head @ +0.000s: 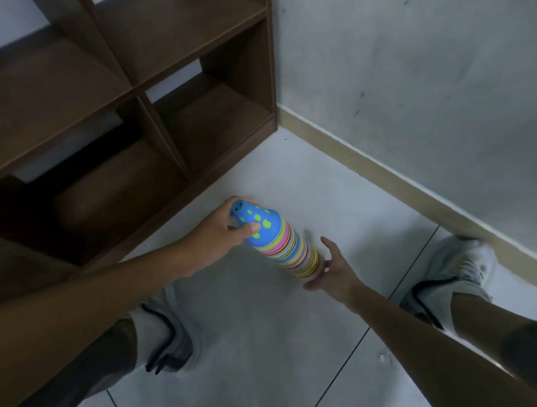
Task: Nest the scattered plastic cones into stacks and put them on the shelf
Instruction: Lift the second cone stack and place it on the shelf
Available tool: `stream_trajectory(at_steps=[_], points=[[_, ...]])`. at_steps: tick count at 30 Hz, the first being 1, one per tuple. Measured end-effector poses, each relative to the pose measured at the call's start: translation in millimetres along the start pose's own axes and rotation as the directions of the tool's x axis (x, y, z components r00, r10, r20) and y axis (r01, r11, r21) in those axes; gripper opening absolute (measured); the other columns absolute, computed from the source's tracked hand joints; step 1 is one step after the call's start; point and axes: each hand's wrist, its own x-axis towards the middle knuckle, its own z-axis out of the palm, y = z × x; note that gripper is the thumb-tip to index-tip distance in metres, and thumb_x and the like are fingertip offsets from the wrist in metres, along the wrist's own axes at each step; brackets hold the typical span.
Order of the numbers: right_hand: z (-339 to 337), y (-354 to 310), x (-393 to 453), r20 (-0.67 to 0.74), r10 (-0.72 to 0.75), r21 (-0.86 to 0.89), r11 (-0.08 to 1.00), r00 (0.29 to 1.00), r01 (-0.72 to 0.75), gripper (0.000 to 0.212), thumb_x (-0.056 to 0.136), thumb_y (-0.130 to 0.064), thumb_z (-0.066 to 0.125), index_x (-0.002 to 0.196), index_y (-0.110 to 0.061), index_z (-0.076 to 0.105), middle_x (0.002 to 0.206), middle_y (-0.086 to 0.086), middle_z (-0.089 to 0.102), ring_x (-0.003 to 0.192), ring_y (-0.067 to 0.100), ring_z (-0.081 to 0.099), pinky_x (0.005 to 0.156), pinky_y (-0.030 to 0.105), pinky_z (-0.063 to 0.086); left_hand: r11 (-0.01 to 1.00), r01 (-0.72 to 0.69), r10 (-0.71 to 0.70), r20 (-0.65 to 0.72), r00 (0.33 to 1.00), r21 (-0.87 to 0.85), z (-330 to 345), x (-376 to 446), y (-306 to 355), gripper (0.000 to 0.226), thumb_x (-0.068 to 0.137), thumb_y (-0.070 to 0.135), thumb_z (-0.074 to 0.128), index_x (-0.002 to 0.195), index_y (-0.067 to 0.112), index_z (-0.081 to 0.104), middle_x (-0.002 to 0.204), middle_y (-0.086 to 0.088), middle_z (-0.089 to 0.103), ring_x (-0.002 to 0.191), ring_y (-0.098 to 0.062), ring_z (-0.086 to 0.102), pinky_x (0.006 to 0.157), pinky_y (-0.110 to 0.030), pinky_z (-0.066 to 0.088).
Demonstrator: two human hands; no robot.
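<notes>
With the left hand [221, 228] gripping the stack's [284, 244] blue tip above the floor [279, 337] beside the shelf [172, 100], the open right hand [329, 269] should brace its base, keeping cones nested.

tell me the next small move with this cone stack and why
Probably swing the cone stack left into a shelf compartment. The left hand grips its blue top, the open right hand supports its base, and the cones look fully nested.
</notes>
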Motion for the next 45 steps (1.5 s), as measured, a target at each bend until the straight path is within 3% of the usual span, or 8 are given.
stream_trajectory(at_steps=[5, 8, 12, 19, 26, 29, 33, 45], points=[[-12.6, -22.0, -32.7, -0.063, -0.080, 0.137, 0.987, 0.995, 0.088, 0.107, 0.069, 0.024, 0.072, 0.154, -0.023, 0.028, 0.105, 0.016, 0.057, 0.077, 0.019, 0.062, 0.052, 0.014, 0.050, 0.981, -0.044, 0.030, -0.079, 0.996, -0.191, 5.7, -25.3, 28.9, 0.040, 0.100, 0.012, 0.059, 0.138, 0.015, 0.047, 0.133, 0.001, 0.060, 0.099, 0.001, 0.067, 0.090, -0.029, 0.056], [-16.9, -42.1, -54.9, -0.081, -0.146, 0.190, 0.969, 0.986, 0.159, 0.104, 0.069, 0.019, 0.076, 0.152, -0.027, 0.032, 0.112, 0.014, 0.056, 0.083, 0.020, 0.065, 0.058, 0.017, 0.052, 0.972, -0.115, 0.083, -0.159, 0.984, -0.203, 1.6, -40.4, 51.8, 0.037, 0.103, 0.014, 0.051, 0.139, 0.017, 0.043, 0.133, 0.002, 0.059, 0.107, -0.001, 0.064, 0.101, -0.037, 0.052], [-16.9, -69.4, -88.8, -0.090, -0.252, 0.236, 0.935, 0.964, 0.266, 0.100, 0.074, 0.013, 0.077, 0.150, -0.035, 0.032, 0.121, 0.009, 0.058, 0.095, 0.022, 0.071, 0.066, 0.018, 0.050, 0.957, -0.216, 0.169, -0.230, 0.958, -0.196, -11.9, -65.1, 78.1, 0.041, 0.101, 0.007, 0.054, 0.140, 0.007, 0.042, 0.130, -0.008, 0.062, 0.101, -0.003, 0.068, 0.082, -0.022, 0.058], [-3.6, -109.9, -151.6, -0.039, -0.403, 0.258, 0.880, 0.915, 0.398, 0.100, 0.072, -0.003, 0.085, 0.145, -0.047, 0.035, 0.125, 0.006, 0.060, 0.107, 0.027, 0.069, 0.084, 0.030, 0.049, 0.934, -0.328, 0.266, -0.334, 0.904, -0.144, -39.6, -134.5, 127.0, 0.046, 0.095, 0.010, 0.065, 0.132, 0.022, 0.042, 0.126, 0.002, 0.064, 0.102, -0.001, 0.069, 0.081, -0.023, 0.060], [35.1, -172.7, -203.9, 0.064, -0.477, 0.237, 0.861, 0.877, 0.451, 0.099, 0.073, -0.009, 0.086, 0.148, -0.041, 0.032, 0.125, 0.004, 0.060, 0.112, 0.019, 0.061, 0.095, 0.039, 0.047, 0.933, -0.359, 0.328, -0.440, 0.836, 0.012, -82.9, -214.7, 166.2, 0.053, 0.093, 0.021, 0.070, 0.135, 0.023, 0.039, 0.127, 0.006, 0.064, 0.110, -0.006, 0.066, 0.081, -0.025, 0.059], [59.3, -198.4, -215.5, 0.103, -0.509, 0.246, 0.845, 0.855, 0.474, 0.099, 0.072, -0.012, 0.088, 0.150, -0.037, 0.031, 0.120, 0.001, 0.061, 0.115, 0.021, 0.060, 0.103, 0.044, 0.047, 0.931, -0.359, 0.343, -0.481, 0.807, 0.061, -109.0, -241.2, 173.8, 0.057, 0.091, 0.025, 0.073, 0.137, 0.021, 0.040, 0.127, 0.004, 0.066, 0.113, -0.013, 0.067, 0.088, -0.037, 0.059], [93.3, -231.7, -228.6, 0.163, -0.541, 0.251, 0.831, 0.825, 0.496, 0.098, 0.073, -0.015, 0.088, 0.151, -0.032, 0.031, 0.114, -0.002, 0.069, 0.109, 0.014, 0.064, 0.101, 0.041, 0.047, 0.913, -0.407, 0.350, -0.594, 0.724, 0.041, -140.7, -276.3, 173.5, 0.050, 0.091, 0.020, 0.072, 0.132, 0.018, 0.043, 0.124, -0.003, 0.067, 0.102, -0.012, 0.071, 0.075, -0.029, 0.060], [191.3, -328.4, -272.2, 0.228, -0.639, 0.250, 0.768, 0.734, 0.590, 0.082, 0.078, -0.014, 0.083, 0.147, -0.028, 0.040, 0.119, 0.002, 0.070, 0.107, 0.019, 0.070, 0.101, 0.046, 0.052, 0.820, -0.571, 0.294, -0.835, 0.466, -0.030, -224.5, -372.9, 121.0, 0.054, 0.087, 0.030, 0.077, 0.132, 0.014, 0.051, 0.124, -0.009, 0.069, 0.113, -0.033, 0.068, 0.087, -0.047, 0.060]])
